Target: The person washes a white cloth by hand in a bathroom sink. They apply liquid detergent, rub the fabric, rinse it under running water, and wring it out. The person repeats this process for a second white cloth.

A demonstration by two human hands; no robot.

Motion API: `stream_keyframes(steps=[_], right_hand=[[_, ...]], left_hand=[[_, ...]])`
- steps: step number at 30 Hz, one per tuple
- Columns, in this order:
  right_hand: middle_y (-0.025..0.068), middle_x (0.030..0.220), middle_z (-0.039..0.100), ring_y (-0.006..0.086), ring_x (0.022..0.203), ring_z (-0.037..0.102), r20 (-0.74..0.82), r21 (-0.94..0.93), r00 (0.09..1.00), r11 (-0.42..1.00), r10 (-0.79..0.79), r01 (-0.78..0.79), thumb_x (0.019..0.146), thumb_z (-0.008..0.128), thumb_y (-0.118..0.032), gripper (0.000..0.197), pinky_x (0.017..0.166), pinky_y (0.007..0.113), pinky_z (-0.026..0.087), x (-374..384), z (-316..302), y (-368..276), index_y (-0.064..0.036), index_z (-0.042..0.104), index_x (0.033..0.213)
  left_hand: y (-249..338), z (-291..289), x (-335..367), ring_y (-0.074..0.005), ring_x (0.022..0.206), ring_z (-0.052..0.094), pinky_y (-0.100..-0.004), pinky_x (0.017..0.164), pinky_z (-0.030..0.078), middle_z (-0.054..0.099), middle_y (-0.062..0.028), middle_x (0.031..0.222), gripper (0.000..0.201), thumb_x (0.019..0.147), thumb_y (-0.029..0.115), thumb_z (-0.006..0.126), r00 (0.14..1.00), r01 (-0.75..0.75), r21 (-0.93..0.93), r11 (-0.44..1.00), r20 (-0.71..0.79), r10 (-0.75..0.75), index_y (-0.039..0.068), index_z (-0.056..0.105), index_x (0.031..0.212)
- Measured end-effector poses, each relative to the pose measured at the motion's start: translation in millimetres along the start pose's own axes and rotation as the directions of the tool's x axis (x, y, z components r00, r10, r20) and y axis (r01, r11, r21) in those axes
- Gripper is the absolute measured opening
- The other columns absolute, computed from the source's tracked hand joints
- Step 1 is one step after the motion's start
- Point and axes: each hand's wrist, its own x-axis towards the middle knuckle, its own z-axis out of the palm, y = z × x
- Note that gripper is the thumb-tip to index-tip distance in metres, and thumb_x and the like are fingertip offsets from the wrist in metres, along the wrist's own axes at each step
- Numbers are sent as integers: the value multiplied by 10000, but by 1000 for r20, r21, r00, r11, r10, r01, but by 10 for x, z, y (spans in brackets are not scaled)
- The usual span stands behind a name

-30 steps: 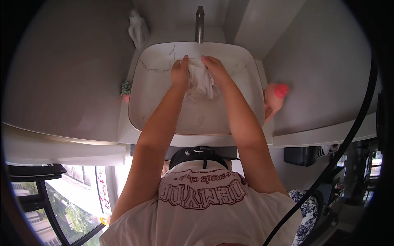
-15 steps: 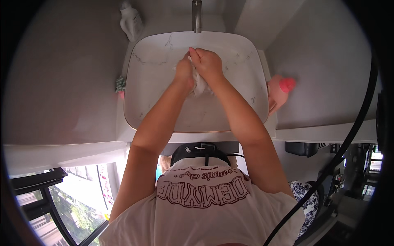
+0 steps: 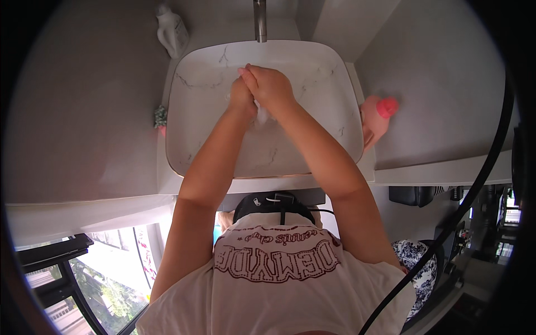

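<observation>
Both my hands are pressed together over the far middle of a white, marble-veined sink (image 3: 329,123), below a metal faucet (image 3: 261,23). My right hand (image 3: 273,88) is wrapped across the top of my left hand (image 3: 242,96), with the fingers of both closed. Between them is a bunched white cloth (image 3: 261,116), looking wet; only its lower part hangs out beneath my palms. The rest of the cloth and most of the left fingers are hidden.
A white jug-shaped bottle (image 3: 172,33) stands behind the sink's far left corner. A small potted plant (image 3: 161,116) sits left of the rim, a pink bottle with a red cap (image 3: 375,118) to the right. A black cable (image 3: 481,184) runs down the right side.
My hands have closed tighter together, and the right has rolled further over the left. Less of the white cloth shows below them. The view has shifted slightly.
</observation>
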Motion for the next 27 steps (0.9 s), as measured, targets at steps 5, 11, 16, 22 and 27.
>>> stream_keyframes(steps=[5, 11, 16, 22, 27], right_hand=[[144, 842, 644, 251, 811, 604, 505, 186, 753, 799, 422, -572, 855, 501, -504, 526, 726, 358, 454, 265, -217, 491, -1, 636, 931], [20, 964, 619, 144, 901, 547, 635, 249, 716, 799, 292, -547, 820, 613, -415, 420, 799, 302, 416, 79, -361, 914, -46, 624, 1020], [-16, 889, 607, 75, 836, 526, 472, 561, 831, 628, 293, -540, 825, 630, -355, 332, 748, 242, 414, 117, -525, 721, -84, 620, 1017], [-38, 857, 597, 64, 758, 525, 412, 719, 860, 472, 300, -509, 888, 572, -256, 237, 666, 201, 409, 167, -419, 828, -68, 604, 1027], [-23, 701, 543, 75, 665, 489, 169, 560, 939, 755, 300, -341, 886, 558, -317, 289, 622, 216, 404, 200, -304, 757, -43, 609, 812]], left_hand=[[177, -10, 124, -165, 739, 524, -296, 676, 437, 562, -59, 813, 450, 906, 454, 460, 989, -132, 97, 987, -57, 138, 20, 583, 898], [286, -180, 197, -182, 757, 544, -289, 698, 441, 592, -64, 742, 555, 871, 521, 473, 837, -494, 479, 725, 38, 546, -7, 638, 832], [275, -142, 82, -304, 941, 601, -350, 800, 454, 644, -180, 903, 495, 834, 476, 558, 912, -368, 920, 134, 330, 244, 7, 653, 959], [215, -133, 191, -195, 863, 573, -276, 774, 445, 628, -120, 926, 351, 882, 316, 558, 889, -458, 781, 424, 413, 200, 16, 611, 1056], [44, 22, 119, -154, 812, 540, -260, 743, 440, 612, -44, 881, 325, 912, 293, 511, 894, -438, 338, 833, 262, 364, 4, 590, 1039]])
